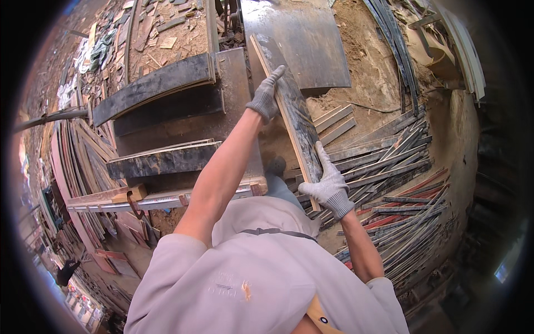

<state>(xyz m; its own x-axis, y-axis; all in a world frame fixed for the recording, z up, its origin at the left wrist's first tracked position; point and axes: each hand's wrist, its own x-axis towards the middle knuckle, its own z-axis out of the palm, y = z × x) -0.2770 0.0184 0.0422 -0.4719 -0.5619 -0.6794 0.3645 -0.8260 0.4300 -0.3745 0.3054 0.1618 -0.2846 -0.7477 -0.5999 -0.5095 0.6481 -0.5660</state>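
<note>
A long plywood plank (298, 114) with a dark, scuffed face and a pale layered edge slants before me, from the far metal sheet toward my waist. My left hand (267, 96), in a grey knit glove, grips its left edge toward the far end. The gloved right hand (329, 186) is closed round the near end, thumb on the left side and fingers along the right. Fingers beneath the plank are hidden. To the left, a dark-faced board (156, 83) and a second dark board (164, 161) lie on the brown work table (239, 72).
A metal sheet (317, 50) stands beyond the plank. Along the table's near edge runs a measuring rail (167, 201) with a wooden block (129, 193). Piled strips (384, 161) cover the ground at right. Wood scraps (167, 33) litter the far left.
</note>
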